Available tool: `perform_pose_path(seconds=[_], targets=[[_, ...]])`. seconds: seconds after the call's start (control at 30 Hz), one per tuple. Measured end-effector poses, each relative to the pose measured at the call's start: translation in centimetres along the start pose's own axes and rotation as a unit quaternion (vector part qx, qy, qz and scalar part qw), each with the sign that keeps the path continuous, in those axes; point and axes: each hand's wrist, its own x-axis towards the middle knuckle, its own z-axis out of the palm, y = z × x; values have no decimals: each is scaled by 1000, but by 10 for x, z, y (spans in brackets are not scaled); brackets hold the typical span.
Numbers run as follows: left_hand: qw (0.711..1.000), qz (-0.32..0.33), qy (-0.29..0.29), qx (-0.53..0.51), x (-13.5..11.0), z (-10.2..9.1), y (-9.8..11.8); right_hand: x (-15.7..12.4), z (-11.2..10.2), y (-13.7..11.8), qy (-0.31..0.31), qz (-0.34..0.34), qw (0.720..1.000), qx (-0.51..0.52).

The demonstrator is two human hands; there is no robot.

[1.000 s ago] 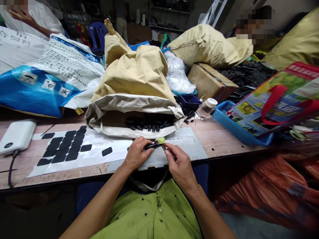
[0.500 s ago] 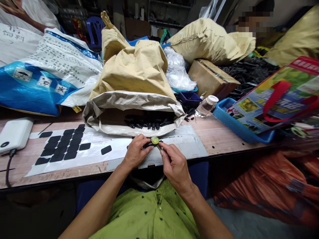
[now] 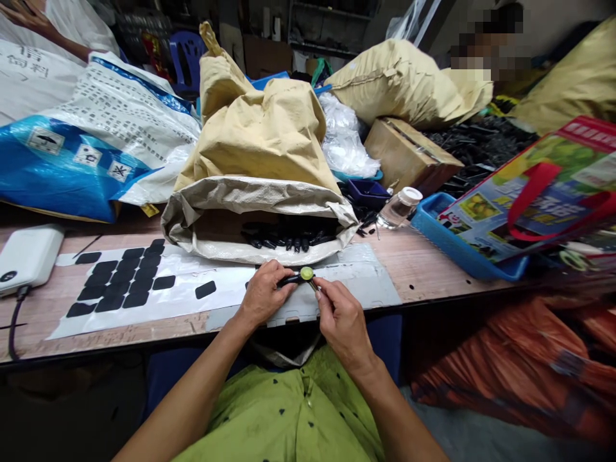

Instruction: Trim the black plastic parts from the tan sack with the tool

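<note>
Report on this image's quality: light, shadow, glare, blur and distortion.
Head view: deep shadow below the table; same view, shiny highlights on the blue-and-white sack; head view again, the shopping bag looks stretched and soft toward the right edge, while the left hand and right hand look fairly sharp.

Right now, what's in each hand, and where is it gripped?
Left hand: slender black piece, by its left part. Right hand: tool with round yellow-green head, by its thin stem.
</note>
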Motion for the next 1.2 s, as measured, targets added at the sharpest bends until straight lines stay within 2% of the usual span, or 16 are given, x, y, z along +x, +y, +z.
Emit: perform_pose_path(seconds=[0.13, 0.23, 0.3, 0.4, 0.57, 0.63, 0.67, 0.77, 0.83, 0.9, 1.0, 1.07, 1.13, 1.2], targets=[[1000, -2, 3, 3, 0, 0, 1, 11, -19, 15, 78, 5, 997, -16], [1000, -1, 13, 13, -1, 1, 3, 30, -38, 41, 134, 43, 985, -96], [1000, 0, 17, 22, -1, 2, 3, 43, -45, 63, 146, 87, 972, -163], [999, -2, 14, 31, 0, 3, 2, 54, -43, 91, 122, 121, 952, -252], [1000, 19, 2, 22, -1, -5, 9, 53, -27, 104, 139, 72, 919, -361], [999, 36, -32, -20, -12, -11, 23, 51, -25, 102, 141, 62, 914, -374], [996, 43, -66, -46, -20, -13, 32, 51, -25, 101, 140, 62, 914, -376], [971, 53, -216, -90, -55, -12, 55, 51, -26, 100, 137, 66, 913, -378], [958, 40, -279, -57, -78, -3, 56, 51, -26, 100, 137, 69, 912, -379], [956, -18, -293, 6, -95, 10, 43, 51, -26, 101, 138, 70, 913, -378], [950, -126, -270, 97, -106, 28, 14, 51, -25, 101, 138, 70, 916, -371], [943, -154, -259, 141, -107, 33, 4, 51, -25, 101, 140, 69, 916, -370], [935, -155, -275, 162, -105, 29, 11, 50, -25, 101, 141, 68, 915, -371], [934, -140, -295, 144, -98, 16, 31, 50, -25, 101, 144, 66, 913, -375]])
